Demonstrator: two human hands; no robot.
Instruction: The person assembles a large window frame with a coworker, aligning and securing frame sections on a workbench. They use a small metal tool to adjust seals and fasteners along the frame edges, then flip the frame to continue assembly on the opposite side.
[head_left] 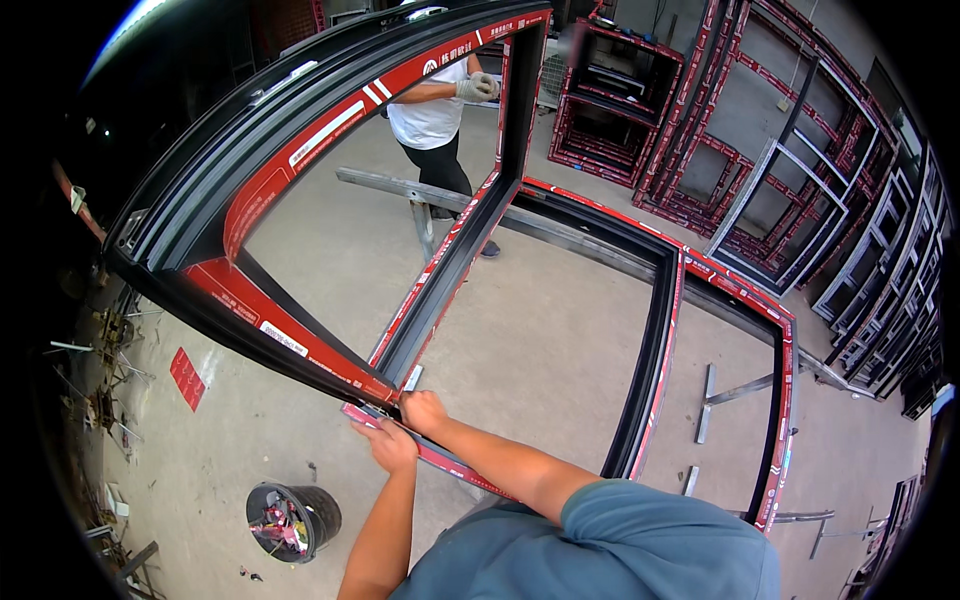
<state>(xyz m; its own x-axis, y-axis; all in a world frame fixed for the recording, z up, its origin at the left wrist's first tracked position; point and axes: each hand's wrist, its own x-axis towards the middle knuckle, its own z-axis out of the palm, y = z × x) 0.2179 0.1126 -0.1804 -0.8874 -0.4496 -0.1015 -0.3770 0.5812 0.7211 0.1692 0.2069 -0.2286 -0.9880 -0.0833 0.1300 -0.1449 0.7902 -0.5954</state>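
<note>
Red film (225, 288) lines the black frame (660, 350) in front of you, which lies flat on your right, a crossbar dividing it into two bays. At its left end a black panel (452, 252), faced with the same film, stands up from it; the lens bends its edges too much to tell its exact tilt. Both your hands are at the near corner where the two meet. Your left hand (394, 446) has its fingers closed round the red end of the frame's near rail. Your right hand (422, 411) is just beside it, pressed to the panel's lower corner with fingers curled in; you cannot tell from here whether they hold anything.

Grey metal supports (706, 405) show beneath the frame, and a long grey bar (395, 187) shows through the panel's opening. Beyond that opening a co-worker (425, 125) in a white top and pale gloves (477, 87) stands with hands close together. Left of your left forearm sits a dark bucket (325, 512) with scraps (285, 525) in it; farther left, a red sheet (187, 379) lies on the floor (540, 320). Red-wrapped frames (690, 120) stand at the far side, silver ones (870, 310) to their right.
</note>
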